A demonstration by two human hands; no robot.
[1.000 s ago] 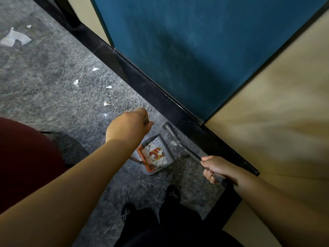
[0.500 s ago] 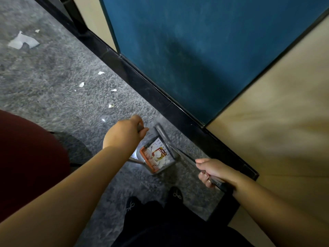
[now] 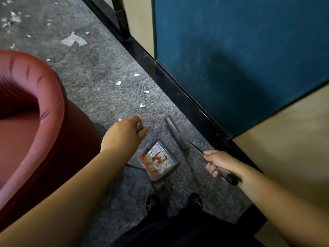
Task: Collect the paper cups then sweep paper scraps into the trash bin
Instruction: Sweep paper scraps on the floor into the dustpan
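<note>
Grey carpet (image 3: 92, 72) — dustpan (image 3: 158, 162) of paper scraps (image 3: 164, 165), print unreadable.

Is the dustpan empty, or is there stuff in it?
Not empty. The dustpan already holds a little pile of white paper scraps lying on its tray next to the orange comb edge.

Both arms reach forward and down; left hand (image 3: 124, 134) and right hand (image 3: 218, 162) each grip a handle.
</note>
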